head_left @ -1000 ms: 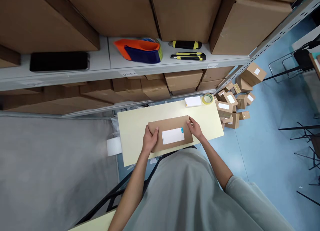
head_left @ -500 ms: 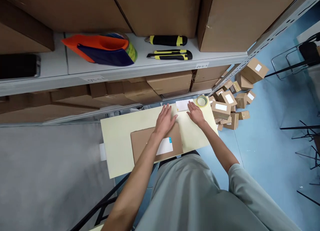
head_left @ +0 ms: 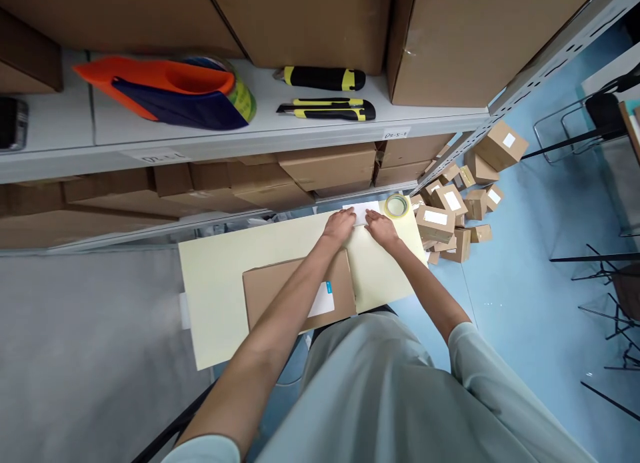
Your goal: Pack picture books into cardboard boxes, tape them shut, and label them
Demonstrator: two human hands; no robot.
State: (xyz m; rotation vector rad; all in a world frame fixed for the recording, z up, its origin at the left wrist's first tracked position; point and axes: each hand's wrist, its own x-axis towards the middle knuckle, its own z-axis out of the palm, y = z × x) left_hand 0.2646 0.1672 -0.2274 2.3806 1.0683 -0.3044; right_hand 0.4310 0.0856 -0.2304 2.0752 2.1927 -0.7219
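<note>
A small white stack of paper labels (head_left: 367, 212) lies at the far edge of the cream table (head_left: 220, 269). My left hand (head_left: 340, 225) is closed at the left end of the labels, fingers curled at their edge. Against their near right side, my right hand (head_left: 381, 228) has its fingers drawn together on the paper. The fingertips are small and partly hidden. Just right of the labels lies a roll of tape (head_left: 396, 206). A flat cardboard box (head_left: 273, 286) with a white label sits nearer my body, partly covered by my left forearm.
Above the table runs a grey shelf (head_left: 310, 133) with two utility knives (head_left: 325, 78), an orange and blue tape dispenser (head_left: 170, 89) and large cartons (head_left: 320, 23). Several small parcels (head_left: 440, 223) are piled on the floor to the right, with chairs (head_left: 620, 303) beyond.
My left hand has moved right onto the labels, and its spread fingers have closed. My right hand's fingers have drawn together on the paper. The view has shifted slightly.
</note>
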